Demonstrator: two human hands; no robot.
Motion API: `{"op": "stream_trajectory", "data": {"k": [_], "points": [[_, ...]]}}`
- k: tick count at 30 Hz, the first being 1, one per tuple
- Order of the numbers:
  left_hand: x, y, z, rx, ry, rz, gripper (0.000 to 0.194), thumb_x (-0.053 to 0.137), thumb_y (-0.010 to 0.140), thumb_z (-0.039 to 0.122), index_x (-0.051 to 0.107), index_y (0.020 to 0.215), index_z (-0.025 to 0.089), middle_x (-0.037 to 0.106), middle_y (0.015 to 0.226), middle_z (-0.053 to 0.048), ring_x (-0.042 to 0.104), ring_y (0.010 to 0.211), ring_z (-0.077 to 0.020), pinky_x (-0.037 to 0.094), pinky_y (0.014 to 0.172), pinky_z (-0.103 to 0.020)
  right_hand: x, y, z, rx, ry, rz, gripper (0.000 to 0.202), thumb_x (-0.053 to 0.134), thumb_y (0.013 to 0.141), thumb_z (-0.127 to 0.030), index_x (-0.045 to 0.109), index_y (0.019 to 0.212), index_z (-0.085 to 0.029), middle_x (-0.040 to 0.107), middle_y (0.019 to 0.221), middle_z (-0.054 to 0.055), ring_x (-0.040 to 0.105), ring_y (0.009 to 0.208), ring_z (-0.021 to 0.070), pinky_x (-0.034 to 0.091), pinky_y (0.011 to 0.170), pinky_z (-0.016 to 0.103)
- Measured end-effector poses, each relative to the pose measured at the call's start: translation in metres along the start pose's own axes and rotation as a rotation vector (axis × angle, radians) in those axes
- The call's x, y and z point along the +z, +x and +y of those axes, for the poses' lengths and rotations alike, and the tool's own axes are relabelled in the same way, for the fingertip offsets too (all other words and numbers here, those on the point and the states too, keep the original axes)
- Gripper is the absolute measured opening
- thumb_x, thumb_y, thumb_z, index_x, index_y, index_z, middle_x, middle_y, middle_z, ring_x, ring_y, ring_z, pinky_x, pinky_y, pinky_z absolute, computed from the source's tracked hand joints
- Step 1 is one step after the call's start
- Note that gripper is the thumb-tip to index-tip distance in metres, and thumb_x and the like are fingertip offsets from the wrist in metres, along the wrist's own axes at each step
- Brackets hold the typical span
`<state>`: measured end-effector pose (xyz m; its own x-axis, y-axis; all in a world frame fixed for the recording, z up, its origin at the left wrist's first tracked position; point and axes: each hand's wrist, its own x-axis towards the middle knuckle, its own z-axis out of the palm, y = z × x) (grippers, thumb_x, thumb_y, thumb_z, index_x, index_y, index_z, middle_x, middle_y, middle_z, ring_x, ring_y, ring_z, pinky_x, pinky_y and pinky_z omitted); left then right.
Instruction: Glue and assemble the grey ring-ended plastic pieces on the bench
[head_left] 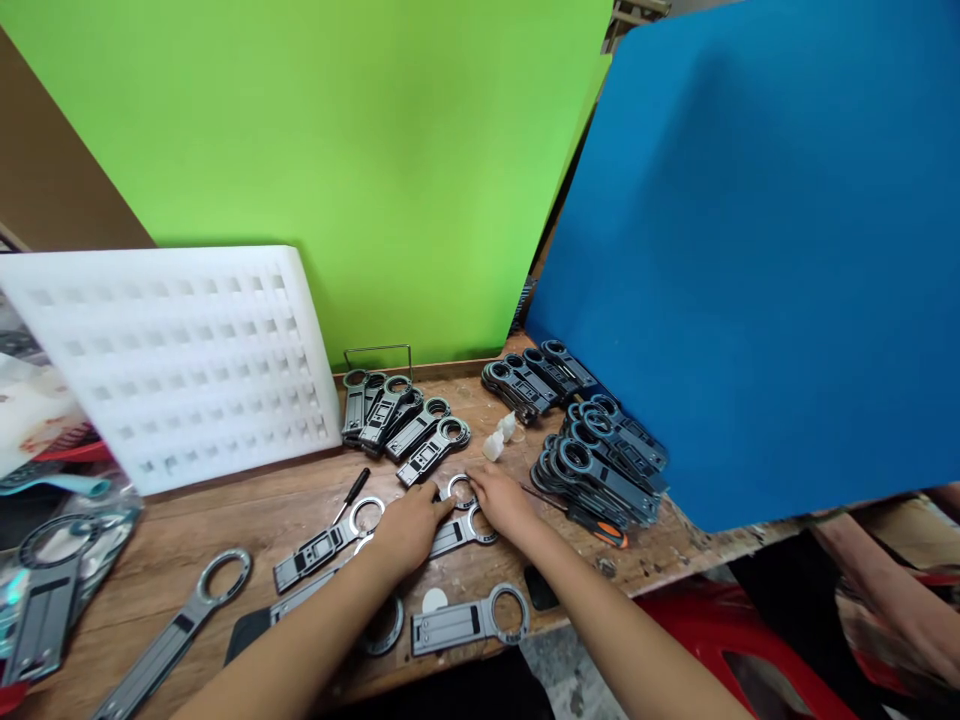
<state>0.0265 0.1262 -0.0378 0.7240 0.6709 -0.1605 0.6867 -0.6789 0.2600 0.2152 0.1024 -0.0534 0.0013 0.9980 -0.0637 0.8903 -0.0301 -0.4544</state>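
My left hand point(411, 525) is over the wooden table, its fingers closed at the near side of a grey plate with a ring-shaped end point(459, 477). My right hand point(501, 498) has its fingers bent against the right side of the same ring. Most of that part is hidden by my left hand. Just below it lies another grey ring-ended plate point(448, 538). Left of my hands rests a similar plate point(318, 555) near a black-handled screwdriver point(357, 486). Closer to me is one more ring-ended plate point(450, 627), beside a white disc point(434, 600).
Piles of ring-ended parts lie at the back point(386, 412) and right point(600, 470). Small white bottles point(493, 446) and an orange-black screwdriver point(598, 525) lie between. A white foam tray point(187, 370), green board point(337, 180) and blue board point(750, 280) stand behind. Another person's arm point(877, 580) is at right.
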Motion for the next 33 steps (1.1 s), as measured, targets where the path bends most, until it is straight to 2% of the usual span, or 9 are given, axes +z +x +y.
{"op": "stream_trajectory", "data": {"k": [4, 9, 15, 20, 24, 26, 28, 31, 33], "points": [[-0.004, 0.001, 0.002, 0.101, -0.009, -0.002, 0.050, 0.037, 0.081, 0.008, 0.050, 0.126, 0.024, 0.049, 0.135, -0.005, 0.044, 0.121, -0.0218, 0.039, 0.096, -0.034, -0.003, -0.018, 0.010, -0.081, -0.053, -0.009, 0.039, 0.040, 0.085, -0.012, 0.061, 0.116, -0.022, 0.061, 0.115, 0.006, 0.054, 0.105, 0.0188, 0.038, 0.092, 0.027], [-0.009, 0.007, 0.014, 0.117, 0.012, -0.005, 0.044, 0.032, 0.084, 0.008, 0.053, 0.122, 0.013, 0.056, 0.127, -0.014, 0.051, 0.115, -0.0246, 0.034, 0.101, -0.039, -0.009, -0.023, 0.011, -0.159, -0.135, -0.053, 0.035, 0.044, 0.084, -0.015, 0.066, 0.109, -0.023, 0.062, 0.111, 0.007, 0.053, 0.104, 0.0212, 0.040, 0.091, 0.031], [-0.011, 0.008, 0.032, 0.059, 0.046, 0.026, 0.046, 0.031, 0.083, 0.006, 0.047, 0.127, 0.010, 0.057, 0.124, -0.018, 0.052, 0.114, -0.0271, 0.031, 0.102, -0.046, -0.012, -0.020, 0.008, -0.145, -0.102, -0.063, 0.037, 0.043, 0.081, -0.011, 0.067, 0.108, -0.020, 0.065, 0.109, 0.007, 0.057, 0.102, 0.0196, 0.041, 0.091, 0.029], [-0.005, 0.002, 0.028, 0.036, 0.014, 0.036, 0.054, 0.037, 0.079, 0.006, 0.041, 0.133, 0.010, 0.050, 0.133, -0.017, 0.045, 0.123, -0.0295, 0.028, 0.104, -0.050, -0.010, -0.028, 0.009, -0.132, -0.076, -0.033, 0.041, 0.042, 0.080, -0.009, 0.064, 0.112, -0.021, 0.064, 0.114, 0.005, 0.057, 0.104, 0.0190, 0.041, 0.092, 0.028], [-0.006, -0.002, 0.028, 0.011, -0.030, 0.064, 0.057, 0.039, 0.078, 0.006, 0.039, 0.135, 0.014, 0.046, 0.138, -0.015, 0.036, 0.130, -0.0282, 0.025, 0.106, -0.051, -0.008, -0.028, 0.007, -0.119, -0.060, -0.002, 0.038, 0.042, 0.079, -0.009, 0.067, 0.106, -0.020, 0.066, 0.110, 0.006, 0.059, 0.102, 0.0193, 0.042, 0.092, 0.029], [-0.011, -0.013, 0.031, -0.012, -0.049, 0.098, 0.058, 0.041, 0.079, 0.008, 0.038, 0.136, 0.018, 0.041, 0.142, -0.011, 0.032, 0.133, -0.0264, 0.025, 0.108, -0.049, -0.006, -0.028, 0.009, -0.120, -0.050, 0.015, 0.039, 0.040, 0.078, -0.008, 0.067, 0.105, -0.018, 0.067, 0.108, 0.007, 0.060, 0.101, 0.0195, 0.043, 0.092, 0.031], [-0.017, -0.036, 0.031, -0.018, -0.115, 0.184, 0.055, 0.042, 0.081, 0.011, 0.040, 0.135, 0.022, 0.042, 0.142, -0.009, 0.035, 0.131, -0.0248, 0.028, 0.107, -0.046, 0.001, -0.029, 0.014, -0.119, -0.020, 0.048, 0.041, 0.036, 0.079, -0.009, 0.066, 0.106, -0.017, 0.066, 0.108, 0.008, 0.060, 0.102, 0.0197, 0.044, 0.092, 0.034], [-0.016, -0.091, 0.018, -0.056, -0.270, 0.379, 0.041, 0.040, 0.086, 0.018, 0.050, 0.126, 0.025, 0.055, 0.130, -0.007, 0.047, 0.120, -0.0218, 0.035, 0.104, -0.042, 0.018, -0.032, 0.028, -0.074, 0.111, 0.176, 0.038, 0.033, 0.084, -0.021, 0.066, 0.104, -0.018, 0.066, 0.110, 0.008, 0.060, 0.104, 0.0213, 0.044, 0.094, 0.039], [-0.007, -0.137, -0.001, -0.191, -0.308, 0.480, 0.036, 0.039, 0.088, 0.022, 0.054, 0.120, 0.025, 0.058, 0.124, -0.008, 0.051, 0.115, -0.0212, 0.039, 0.101, -0.040, 0.029, -0.031, 0.038, -0.024, 0.187, 0.242, 0.040, 0.035, 0.085, -0.036, 0.065, 0.105, -0.017, 0.066, 0.110, 0.009, 0.060, 0.104, 0.0235, 0.043, 0.095, 0.041]]}}
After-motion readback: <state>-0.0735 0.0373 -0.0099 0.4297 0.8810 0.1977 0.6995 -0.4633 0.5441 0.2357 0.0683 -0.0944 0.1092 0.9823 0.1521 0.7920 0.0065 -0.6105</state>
